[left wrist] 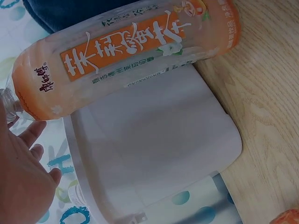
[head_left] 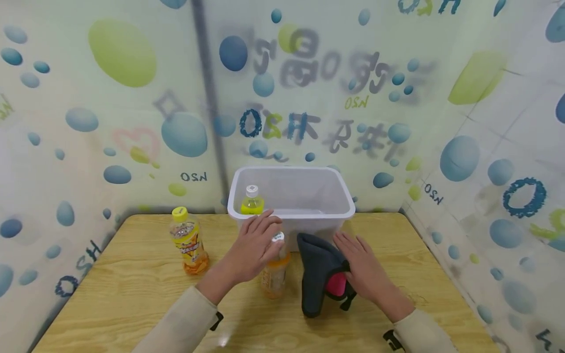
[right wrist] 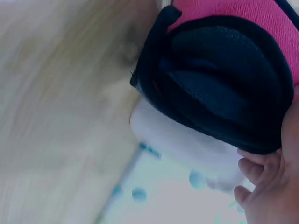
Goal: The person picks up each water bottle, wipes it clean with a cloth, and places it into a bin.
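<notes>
"What's nearest?"
"The right hand against a dark pouch; the left hand at an orange-labelled bottle's neck — can't tell whether either grips."
"And those sit where?"
"Before the white tub — yellow-green bottle inside."

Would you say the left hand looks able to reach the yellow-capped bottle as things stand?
Probably yes: the yellow-capped bottle stands on the table to the left hand's left, and nothing shows between them in the head view.
</notes>
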A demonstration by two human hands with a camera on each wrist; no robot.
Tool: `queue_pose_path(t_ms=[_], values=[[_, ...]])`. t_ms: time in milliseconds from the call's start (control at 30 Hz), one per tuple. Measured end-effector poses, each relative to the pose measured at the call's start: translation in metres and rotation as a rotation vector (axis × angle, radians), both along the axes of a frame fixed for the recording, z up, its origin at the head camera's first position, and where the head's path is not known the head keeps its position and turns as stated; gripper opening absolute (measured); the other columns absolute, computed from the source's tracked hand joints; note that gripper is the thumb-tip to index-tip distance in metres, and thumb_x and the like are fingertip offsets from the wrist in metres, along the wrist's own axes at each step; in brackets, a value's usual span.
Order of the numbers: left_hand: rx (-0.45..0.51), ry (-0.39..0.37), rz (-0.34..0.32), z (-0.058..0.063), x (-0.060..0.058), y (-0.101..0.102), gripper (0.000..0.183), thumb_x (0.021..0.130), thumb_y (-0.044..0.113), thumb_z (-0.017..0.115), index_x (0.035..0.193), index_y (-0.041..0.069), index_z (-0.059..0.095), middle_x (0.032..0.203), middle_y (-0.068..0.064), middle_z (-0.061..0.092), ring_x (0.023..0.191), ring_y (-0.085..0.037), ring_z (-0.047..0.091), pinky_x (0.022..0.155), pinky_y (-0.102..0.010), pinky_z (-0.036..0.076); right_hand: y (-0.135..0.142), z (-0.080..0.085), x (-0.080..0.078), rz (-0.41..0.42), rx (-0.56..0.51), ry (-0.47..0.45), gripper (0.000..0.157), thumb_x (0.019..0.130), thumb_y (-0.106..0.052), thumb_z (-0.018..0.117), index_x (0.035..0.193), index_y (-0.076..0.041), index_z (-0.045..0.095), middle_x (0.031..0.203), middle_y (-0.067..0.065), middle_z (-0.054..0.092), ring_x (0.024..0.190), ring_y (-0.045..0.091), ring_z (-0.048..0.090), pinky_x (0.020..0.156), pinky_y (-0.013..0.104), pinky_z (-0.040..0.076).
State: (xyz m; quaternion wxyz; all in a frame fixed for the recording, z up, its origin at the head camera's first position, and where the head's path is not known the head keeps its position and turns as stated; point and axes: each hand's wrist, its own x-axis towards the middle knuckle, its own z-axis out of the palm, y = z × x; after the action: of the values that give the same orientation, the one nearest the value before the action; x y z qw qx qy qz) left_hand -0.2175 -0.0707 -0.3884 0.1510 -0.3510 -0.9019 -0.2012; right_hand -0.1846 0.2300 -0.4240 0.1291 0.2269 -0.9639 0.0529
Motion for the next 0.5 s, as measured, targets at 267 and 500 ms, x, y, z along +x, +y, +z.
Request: queue_pose_path(t_ms=[267,500], values=[[-0.012,-0.009,0.015,0.000,0.001,-0.001,0.036,0.105,0.037,0.034,0.128,0.016,0.051,0.144,-0.003,0.044,0.149,-0.026,0.021,0.117,-0.053,0.018,0.030,0.000,0.004,-0.019,0.215,0.105,0.087,0.068,-0.016,0.087,0.143,0.000,0.045,0.149,0.016,0.047,0.139,0.032,0.043,0.116,0.052,0.028],[-0.011,-0.020,0.012,0.000,0.000,0.000,0.039,0.105,0.037,0.034,0.130,0.014,0.052,0.144,-0.003,0.044,0.149,-0.026,0.021,0.118,-0.052,0.017,0.004,-0.034,0.009,0.115,0.205,-0.146,0.079,0.079,-0.023,0.078,0.145,-0.001,0.042,0.152,0.015,0.042,0.142,0.032,0.039,0.116,0.053,0.028]])
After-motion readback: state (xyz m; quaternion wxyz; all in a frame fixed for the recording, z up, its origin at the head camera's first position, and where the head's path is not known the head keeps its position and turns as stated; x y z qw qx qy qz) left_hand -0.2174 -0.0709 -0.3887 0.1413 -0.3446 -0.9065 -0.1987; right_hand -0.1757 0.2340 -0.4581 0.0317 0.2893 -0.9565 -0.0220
